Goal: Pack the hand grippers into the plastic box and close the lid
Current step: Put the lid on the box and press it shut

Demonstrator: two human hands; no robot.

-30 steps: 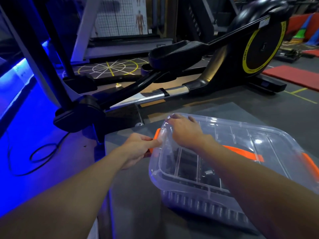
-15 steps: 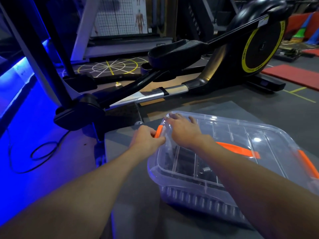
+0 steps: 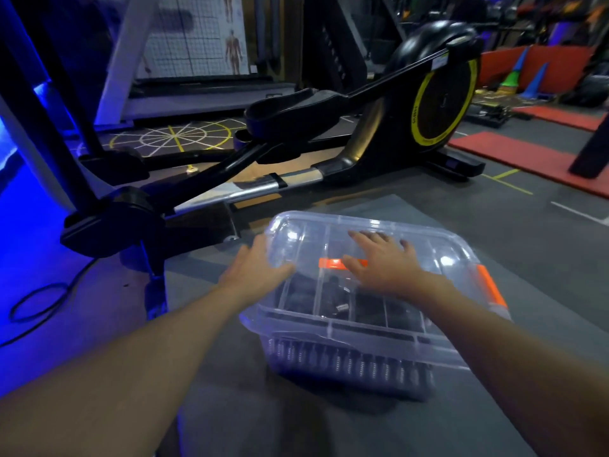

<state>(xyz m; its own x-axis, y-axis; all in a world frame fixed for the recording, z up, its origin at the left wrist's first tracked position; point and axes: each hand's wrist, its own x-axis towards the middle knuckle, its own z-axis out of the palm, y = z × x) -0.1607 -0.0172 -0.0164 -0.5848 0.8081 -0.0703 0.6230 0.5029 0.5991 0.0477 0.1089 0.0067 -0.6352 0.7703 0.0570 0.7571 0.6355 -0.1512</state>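
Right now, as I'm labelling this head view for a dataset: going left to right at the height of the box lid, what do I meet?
black cable → left hand → right hand → orange latch

Both bare forearms stretch forward, the left coming in from the lower left and the right from the lower right, drawing closer together ahead of the person. The right hand [image 3: 382, 267] lies palm down on the lid [image 3: 309, 237], its fingers straight, slightly spread and pointing away from the body. The left hand [image 3: 252, 272] rests against the lid's left end with fingers stretched out and thumb angled toward the other hand, its outline blurred.
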